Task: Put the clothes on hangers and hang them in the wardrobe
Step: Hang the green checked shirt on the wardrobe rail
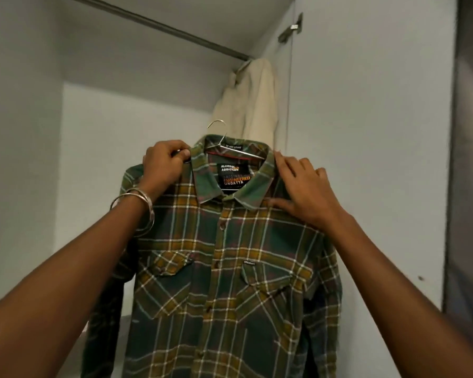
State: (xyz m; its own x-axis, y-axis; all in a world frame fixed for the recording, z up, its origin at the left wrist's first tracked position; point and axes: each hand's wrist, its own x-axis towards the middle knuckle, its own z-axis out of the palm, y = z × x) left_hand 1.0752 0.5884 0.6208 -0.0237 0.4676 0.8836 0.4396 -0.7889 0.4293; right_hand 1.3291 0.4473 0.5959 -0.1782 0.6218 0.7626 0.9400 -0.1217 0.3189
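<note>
A green and mustard plaid shirt (230,255) hangs on a thin metal hanger (219,129), held up in front of the open wardrobe. The hanger's hook pokes above the collar, well below the rail (153,25). My left hand (164,162) pinches the shirt's left shoulder beside the collar. My right hand (301,186) lies with fairly straight fingers on the shirt's right shoulder, thumb under the collar point. The shirt is buttoned, with a black label showing inside the collar.
A cream garment (254,105) hangs at the rail's right end, against the wardrobe's right wall. The wardrobe's pale back wall (131,148) lies behind the shirt. An open door panel (372,132) with a hinge (292,28) stands to the right.
</note>
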